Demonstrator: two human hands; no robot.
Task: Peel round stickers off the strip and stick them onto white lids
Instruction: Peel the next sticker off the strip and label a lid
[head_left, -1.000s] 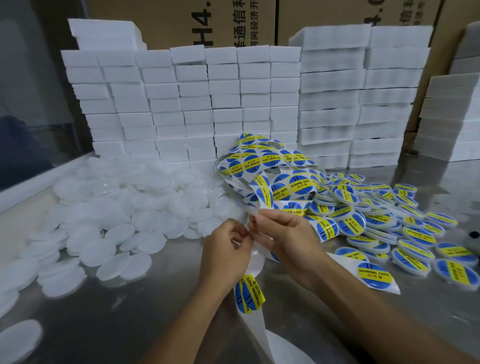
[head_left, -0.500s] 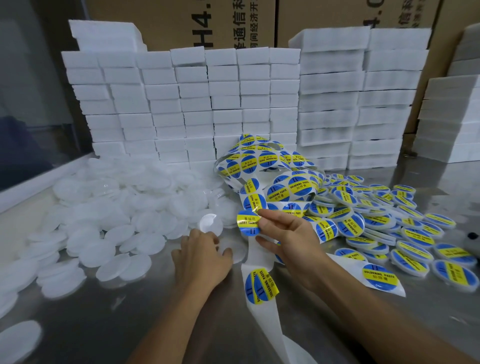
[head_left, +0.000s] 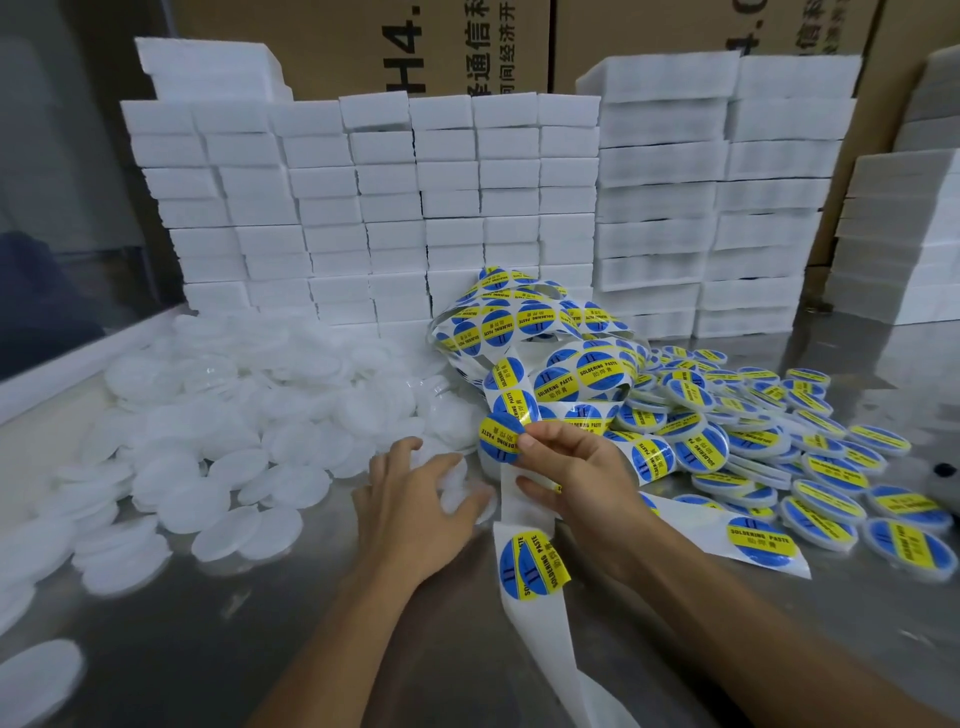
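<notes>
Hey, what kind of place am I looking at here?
Probably a small factory packing bench: a pile of plain white lids, a heap of lids already labelled with soldering paste stickers, stacked white foam blocks and cardboard cartons behind.

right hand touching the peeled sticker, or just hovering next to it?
Touching. The head view shows the right hand pinching the edge of the peeled round sticker with its fingertips, no gap between them.

I read "SOLDERING PASTE" on the stickers (head_left: 600, 370); the boxes (head_left: 363, 47) behind show "H4." and Chinese characters.
</notes>
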